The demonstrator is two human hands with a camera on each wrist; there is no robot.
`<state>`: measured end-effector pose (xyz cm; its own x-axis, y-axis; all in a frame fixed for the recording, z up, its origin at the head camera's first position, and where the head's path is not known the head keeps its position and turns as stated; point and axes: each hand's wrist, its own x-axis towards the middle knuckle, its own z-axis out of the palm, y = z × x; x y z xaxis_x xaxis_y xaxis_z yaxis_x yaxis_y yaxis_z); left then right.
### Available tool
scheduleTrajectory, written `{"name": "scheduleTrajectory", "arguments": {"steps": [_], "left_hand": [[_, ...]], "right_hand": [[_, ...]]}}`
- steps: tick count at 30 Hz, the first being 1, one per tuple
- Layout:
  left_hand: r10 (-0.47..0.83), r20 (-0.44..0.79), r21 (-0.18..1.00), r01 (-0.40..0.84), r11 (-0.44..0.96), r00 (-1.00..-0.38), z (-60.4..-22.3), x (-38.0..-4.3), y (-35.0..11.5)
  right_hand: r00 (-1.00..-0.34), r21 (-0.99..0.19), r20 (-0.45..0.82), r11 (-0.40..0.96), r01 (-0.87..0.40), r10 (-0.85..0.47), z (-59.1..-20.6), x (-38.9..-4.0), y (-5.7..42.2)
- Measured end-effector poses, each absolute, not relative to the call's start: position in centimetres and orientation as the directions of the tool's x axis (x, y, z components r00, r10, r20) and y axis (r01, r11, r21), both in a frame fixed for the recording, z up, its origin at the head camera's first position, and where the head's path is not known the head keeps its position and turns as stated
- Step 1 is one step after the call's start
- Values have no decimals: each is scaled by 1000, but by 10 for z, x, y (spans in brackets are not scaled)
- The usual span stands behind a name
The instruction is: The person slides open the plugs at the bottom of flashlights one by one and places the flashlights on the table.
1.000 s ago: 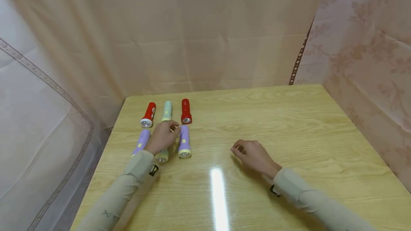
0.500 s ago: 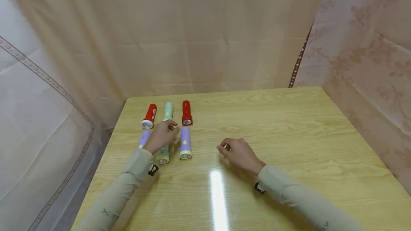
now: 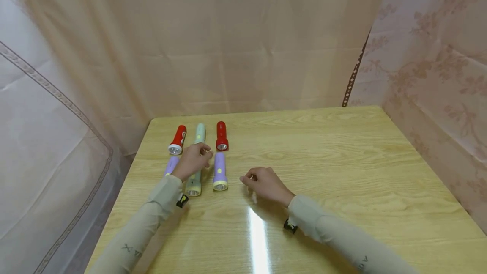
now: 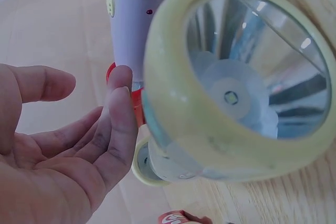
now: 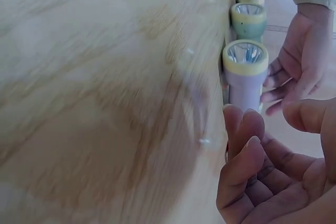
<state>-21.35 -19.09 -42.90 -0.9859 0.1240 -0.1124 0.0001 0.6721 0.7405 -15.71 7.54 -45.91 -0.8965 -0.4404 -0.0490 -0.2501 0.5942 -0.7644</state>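
My left hand (image 3: 194,160) hovers over the front green flashlight (image 3: 193,186), hiding its middle. In the left wrist view, that flashlight's pale yellow rim (image 4: 165,85) looms beside the fingers, and thumb and fingers stand apart with nothing between them. Right of the hand lies a purple flashlight (image 3: 220,168), lens toward me; left of it, another purple flashlight (image 3: 171,165) is partly covered by hand and sleeve. My right hand (image 3: 266,184), loosely curled and holding nothing, is above the table, right of the nearer purple flashlight. The right wrist view shows its bent fingers (image 5: 247,161).
Behind the front row lie a red flashlight with a white rim (image 3: 178,139), a mint green flashlight (image 3: 200,132) and a dark red flashlight (image 3: 222,136). The wooden table (image 3: 323,147) ends at a beige curtain (image 3: 243,45). Patterned cloth (image 3: 437,75) hangs at the right.
My right hand has moved left across the table toward the purple flashlight. The left hand has hardly moved, and the flashlights keep their arrangement while the head view shifts slightly.
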Motion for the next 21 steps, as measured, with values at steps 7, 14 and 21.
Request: {"name": "scheduleTrajectory", "arguments": {"steps": [7,14,21], "left_hand": [[125,-128,724,-6,690,-984,-429,-217,-190],[114,-143,721,-25,692,-983,-431,-221,-192],[120,-130,697,-5,717,-984,-435,-224,-190]], "right_hand": [[-891,-800,-90,565,-202,-446,-463,-162,60],[-896,-818,-136,558,-140,-423,-462,-164,46],[-902,-838,-137,533,-114,-409,-462,-162,34]]}}
